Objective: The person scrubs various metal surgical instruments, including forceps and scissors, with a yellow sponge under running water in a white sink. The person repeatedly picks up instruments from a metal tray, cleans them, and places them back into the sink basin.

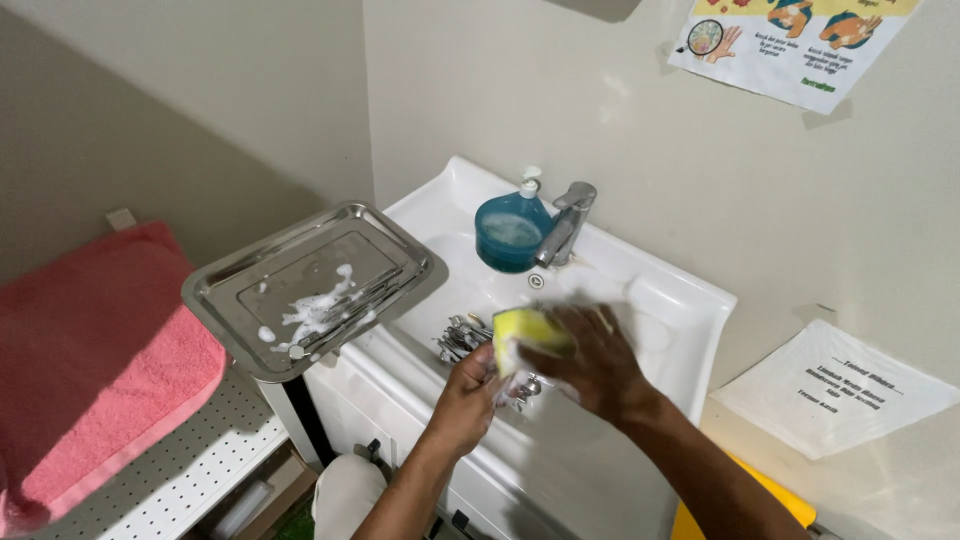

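Observation:
Over the white sink [690,300], my right hand [595,360] grips a yellow sponge [527,332] and presses it against a small metal instrument [525,388] held in my left hand [465,385]. The right hand is motion-blurred. More metal instruments [462,335] lie piled in the basin just left of my hands. A steel tray [310,285] rests on the sink's left rim, carrying soap foam and a few thin metal tools.
A chrome tap [568,222] and a blue soap dispenser [512,230] stand at the back of the sink. A pink towel [90,360] lies on a perforated white shelf [190,470] at left. Paper notices hang on the wall.

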